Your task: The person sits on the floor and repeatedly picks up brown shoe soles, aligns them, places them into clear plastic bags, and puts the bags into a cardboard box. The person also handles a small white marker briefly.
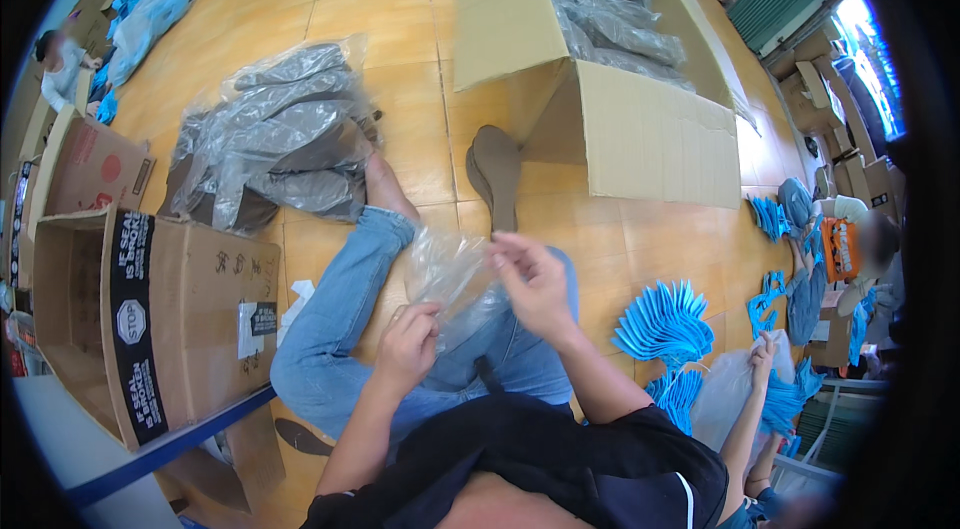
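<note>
The left hand point(408, 339) gripped a clear plastic bag point(447, 269) at its seven o'clock edge; the right hand point(535, 287) pinched its two o'clock edge; the bag hung over the lap; brown insoles point(497, 169) lay at one o'clock from it.

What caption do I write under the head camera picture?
Left hand and right hand hold a clear plastic bag near brown shoe soles and an open cardboard box.

Bagged insoles point(275, 134) lie left of loose insoles point(497, 169); a carton point(660, 139) stands right.
</note>
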